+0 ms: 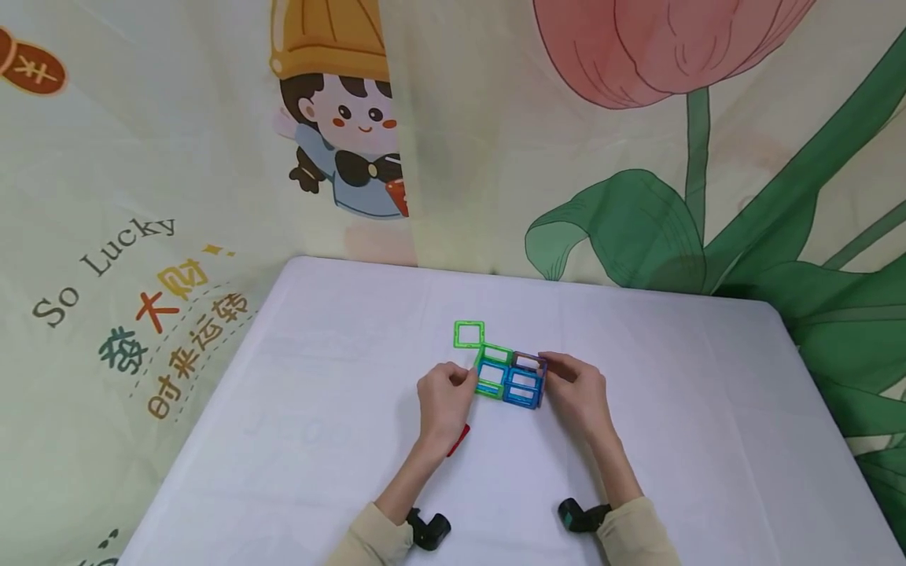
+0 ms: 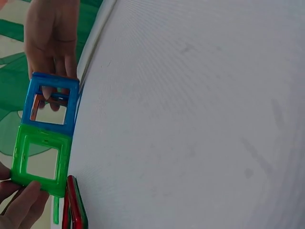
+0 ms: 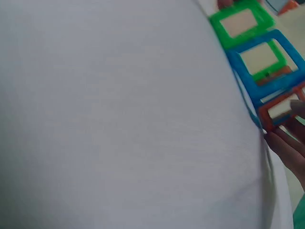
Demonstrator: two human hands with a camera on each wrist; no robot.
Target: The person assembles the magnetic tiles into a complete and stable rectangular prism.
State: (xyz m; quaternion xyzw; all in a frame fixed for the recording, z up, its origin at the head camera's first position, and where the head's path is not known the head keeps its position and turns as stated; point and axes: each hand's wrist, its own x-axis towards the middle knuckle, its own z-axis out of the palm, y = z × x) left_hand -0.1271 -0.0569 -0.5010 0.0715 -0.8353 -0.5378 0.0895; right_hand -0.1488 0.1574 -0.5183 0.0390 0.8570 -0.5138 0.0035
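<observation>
Between the two hands is a boxy block of joined magnetic tiles (image 1: 506, 366), made of see-through square frames. Green frames (image 2: 64, 164) form its left side and blue frames (image 2: 74, 107) its right, with a reddish-brown frame (image 3: 266, 119) at the right end. My left hand (image 1: 443, 402) pinches the green side with thumb and fingertips. At the other end my right hand (image 1: 579, 391) holds the reddish-brown frame, thumb and fingers around its edge. Beside the left wrist lie red tiles (image 2: 71, 205), partly hidden by that hand in the head view.
A single green square tile (image 1: 469, 321) lies just behind the block's left corner. White cloth covers the table (image 1: 318, 354), whose back edge meets a printed curtain (image 1: 467, 157). Black wrist cameras (image 1: 430, 532) are strapped near both sleeves.
</observation>
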